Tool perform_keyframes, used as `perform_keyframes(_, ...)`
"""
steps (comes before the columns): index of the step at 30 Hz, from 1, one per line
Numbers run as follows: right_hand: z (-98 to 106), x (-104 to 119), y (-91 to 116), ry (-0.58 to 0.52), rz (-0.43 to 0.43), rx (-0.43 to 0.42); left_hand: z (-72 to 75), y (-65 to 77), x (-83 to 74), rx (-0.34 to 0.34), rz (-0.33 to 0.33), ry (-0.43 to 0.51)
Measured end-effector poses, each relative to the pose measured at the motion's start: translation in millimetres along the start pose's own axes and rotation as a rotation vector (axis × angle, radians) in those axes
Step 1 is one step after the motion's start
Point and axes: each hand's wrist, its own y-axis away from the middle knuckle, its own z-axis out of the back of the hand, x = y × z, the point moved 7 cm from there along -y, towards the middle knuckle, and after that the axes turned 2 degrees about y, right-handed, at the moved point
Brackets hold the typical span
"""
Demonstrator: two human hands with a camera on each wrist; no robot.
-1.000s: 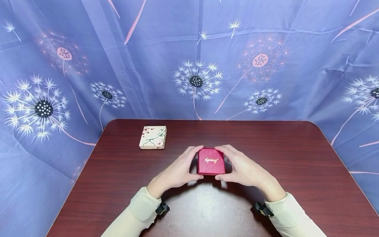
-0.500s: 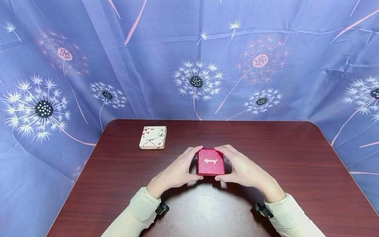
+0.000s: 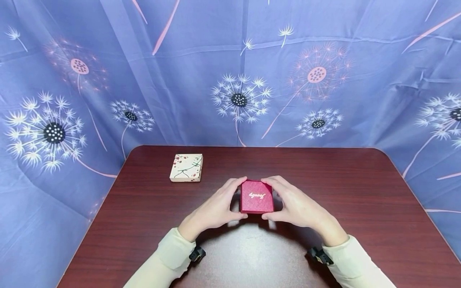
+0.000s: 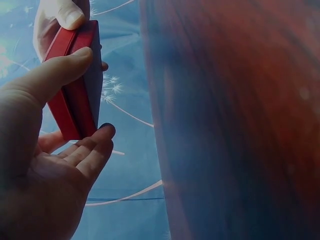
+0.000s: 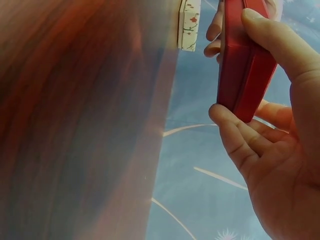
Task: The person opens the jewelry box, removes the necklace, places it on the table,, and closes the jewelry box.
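A square red jewelry box [image 3: 257, 196] with gold script on its lid, upside down to the camera, is held just above the table between both hands. My left hand [image 3: 215, 206] grips its left side, thumb on the near edge and a finger at the far corner. On the right side my right hand [image 3: 299, 204] grips it the same way. Seen from the left wrist, a dark seam runs along the side of the box [image 4: 75, 95], between lid and base. The right wrist view shows the same box [image 5: 242, 65], with fingertips at its underside.
A cream gift box [image 3: 186, 167] with a floral print and green bow pattern lies at the back left of the dark red wooden table [image 3: 342, 176]. Behind the table hangs a blue cloth [image 3: 194, 80] with dandelion prints.
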Motion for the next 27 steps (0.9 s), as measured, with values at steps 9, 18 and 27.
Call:
perform_keyframes(9,-0.4,-1.2,1.3,-0.012,-0.002,0.008,-0.8,-0.7,-0.3,-0.009,-0.027,0.004)
perform_keyframes(18,0.0,-1.7,0.5,0.001,-0.004,0.010,-1.8,-0.2,-4.3,0.008,-0.014,-0.012)
perform_keyframes(27,0.1,-1.4,0.7,-0.003,-0.007,0.017,-3.1,0.7,-3.9,0.008,-0.007,-0.027)
